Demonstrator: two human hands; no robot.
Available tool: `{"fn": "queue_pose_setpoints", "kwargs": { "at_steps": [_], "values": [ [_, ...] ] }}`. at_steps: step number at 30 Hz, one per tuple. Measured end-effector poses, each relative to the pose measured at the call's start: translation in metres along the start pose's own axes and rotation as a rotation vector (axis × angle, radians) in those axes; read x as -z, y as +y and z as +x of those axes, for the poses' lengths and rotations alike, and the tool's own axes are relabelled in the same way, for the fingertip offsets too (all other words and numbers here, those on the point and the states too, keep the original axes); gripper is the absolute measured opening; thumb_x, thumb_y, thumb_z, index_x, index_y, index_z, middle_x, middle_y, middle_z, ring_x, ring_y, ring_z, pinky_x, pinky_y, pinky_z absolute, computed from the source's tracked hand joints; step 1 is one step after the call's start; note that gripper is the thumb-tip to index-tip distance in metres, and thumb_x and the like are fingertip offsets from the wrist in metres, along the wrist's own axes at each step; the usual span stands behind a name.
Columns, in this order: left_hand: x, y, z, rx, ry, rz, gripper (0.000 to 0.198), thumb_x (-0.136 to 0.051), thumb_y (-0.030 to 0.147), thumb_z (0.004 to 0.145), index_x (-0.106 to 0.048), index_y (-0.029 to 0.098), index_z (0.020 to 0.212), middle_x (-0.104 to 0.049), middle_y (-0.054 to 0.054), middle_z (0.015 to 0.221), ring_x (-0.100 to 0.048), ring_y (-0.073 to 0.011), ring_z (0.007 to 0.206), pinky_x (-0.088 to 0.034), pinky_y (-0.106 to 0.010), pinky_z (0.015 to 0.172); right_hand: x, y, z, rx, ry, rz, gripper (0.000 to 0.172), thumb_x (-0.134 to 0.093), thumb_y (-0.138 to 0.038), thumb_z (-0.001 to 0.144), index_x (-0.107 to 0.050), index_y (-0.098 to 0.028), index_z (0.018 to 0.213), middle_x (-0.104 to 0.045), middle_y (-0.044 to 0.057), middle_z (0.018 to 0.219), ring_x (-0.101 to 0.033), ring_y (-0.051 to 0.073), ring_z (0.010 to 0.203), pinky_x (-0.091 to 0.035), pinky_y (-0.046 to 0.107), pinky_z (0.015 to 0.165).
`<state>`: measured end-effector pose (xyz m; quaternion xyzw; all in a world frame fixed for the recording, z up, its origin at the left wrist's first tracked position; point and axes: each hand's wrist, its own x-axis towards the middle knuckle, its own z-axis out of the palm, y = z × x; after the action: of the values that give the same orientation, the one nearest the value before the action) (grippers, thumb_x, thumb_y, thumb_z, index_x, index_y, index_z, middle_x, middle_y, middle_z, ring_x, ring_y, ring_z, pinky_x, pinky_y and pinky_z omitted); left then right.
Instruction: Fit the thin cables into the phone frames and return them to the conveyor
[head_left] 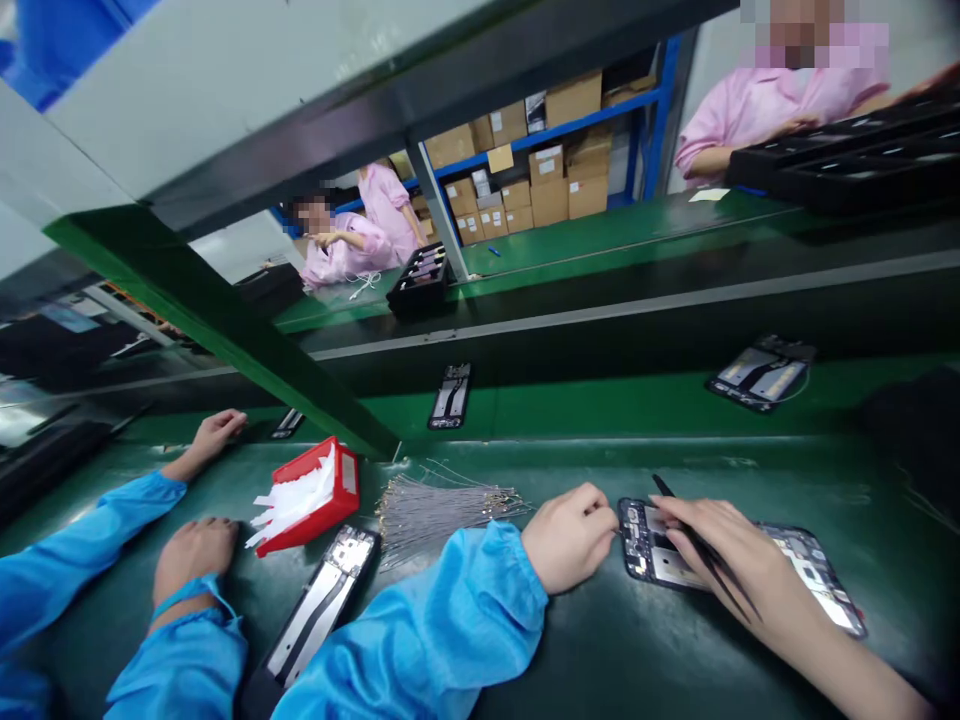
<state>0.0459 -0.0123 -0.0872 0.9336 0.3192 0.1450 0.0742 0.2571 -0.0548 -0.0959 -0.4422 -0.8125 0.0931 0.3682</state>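
Observation:
An opened phone (814, 570) lies face down on the green mat (600, 650) in front of me, its inner board showing. My left hand (566, 535), in a blue sleeve, is closed in a loose fist and pinches the phone's left end. My right hand (720, 550) rests on the middle of the phone, fingers closed round black tweezers (675, 505) whose tips point up and left. To my left a co-worker in blue sleeves rests one hand (195, 555) on the mat and the other (214, 435) at the belt's edge.
A red box of white strips (307, 495), a bundle of thin wires (442, 500) and a second opened phone (319, 605) lie left of my hands. More phones (450, 395) (761, 375) ride the green belt beyond. Black trays (420, 280) and people in pink are across it.

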Motion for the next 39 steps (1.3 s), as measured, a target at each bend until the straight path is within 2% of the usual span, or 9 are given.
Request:
{"fn": "queue_pose_setpoints", "kwargs": {
  "at_steps": [3,5,8,12,16,24,39],
  "values": [
    [0.001,0.0,-0.002,-0.01,0.017,-0.004,0.012,-0.043,0.017,0.082,-0.055,0.018,0.082,-0.053,-0.003,0.088,-0.051,-0.0119,0.077,-0.045,-0.022,0.071,0.007,-0.016,0.006,-0.133,-0.028,0.108,0.023,-0.049,-0.024,0.084,-0.056,-0.024,0.106,-0.056,0.006,0.092,-0.056,0.017,0.085,-0.046,0.028,0.07],
    [0.002,0.001,-0.002,-0.016,0.029,0.022,0.013,-0.043,0.018,0.084,-0.055,0.018,0.079,-0.053,-0.003,0.083,-0.05,-0.0141,0.077,-0.045,-0.025,0.071,0.009,-0.024,0.01,-0.198,0.024,0.197,0.015,-0.048,-0.023,0.085,-0.059,-0.023,0.094,-0.054,0.006,0.091,-0.055,0.017,0.087,-0.045,0.029,0.074],
    [0.001,0.0,-0.001,-0.021,0.034,-0.038,0.018,-0.039,0.018,0.086,-0.055,0.017,0.079,-0.052,-0.003,0.079,-0.049,-0.0146,0.075,-0.044,-0.026,0.069,0.007,-0.028,0.014,-0.301,-0.005,0.323,0.01,-0.049,-0.023,0.085,-0.059,-0.022,0.084,-0.056,0.004,0.086,-0.055,0.016,0.083,-0.044,0.031,0.074],
    [0.002,0.0,-0.002,-0.041,0.033,-0.115,0.019,-0.039,0.018,0.086,-0.055,0.016,0.078,-0.052,-0.004,0.078,-0.048,-0.0145,0.074,-0.043,-0.026,0.068,0.005,-0.029,0.015,-0.397,-0.031,0.402,0.006,-0.053,-0.023,0.083,-0.057,-0.021,0.081,-0.057,0.003,0.083,-0.055,0.016,0.08,-0.043,0.031,0.073],
    [0.004,0.004,-0.003,-0.046,0.043,-0.073,0.019,-0.039,0.02,0.087,-0.056,0.016,0.078,-0.053,-0.003,0.077,-0.048,-0.0148,0.072,-0.041,-0.027,0.068,0.004,-0.032,0.014,-0.423,-0.019,0.452,0.003,-0.056,-0.023,0.081,-0.058,-0.022,0.083,-0.058,0.002,0.085,-0.055,0.016,0.082,-0.042,0.031,0.075],
    [0.0,0.009,-0.003,-0.06,0.071,-0.13,0.021,-0.037,0.018,0.088,-0.055,0.015,0.077,-0.052,-0.004,0.076,-0.048,-0.0138,0.071,-0.043,-0.025,0.066,0.002,-0.035,0.011,-0.521,0.023,0.475,0.004,-0.054,-0.021,0.081,-0.058,-0.02,0.081,-0.059,0.002,0.083,-0.056,0.016,0.082,-0.044,0.031,0.072],
    [0.005,0.012,-0.005,-0.054,0.092,-0.049,0.027,-0.037,0.021,0.09,-0.058,0.015,0.076,-0.051,-0.003,0.071,-0.048,-0.0122,0.066,-0.043,-0.023,0.062,0.001,-0.035,0.011,-0.494,0.012,0.478,0.004,-0.054,-0.021,0.082,-0.058,-0.02,0.082,-0.059,0.003,0.083,-0.056,0.016,0.082,-0.044,0.032,0.073]
  ]
}}
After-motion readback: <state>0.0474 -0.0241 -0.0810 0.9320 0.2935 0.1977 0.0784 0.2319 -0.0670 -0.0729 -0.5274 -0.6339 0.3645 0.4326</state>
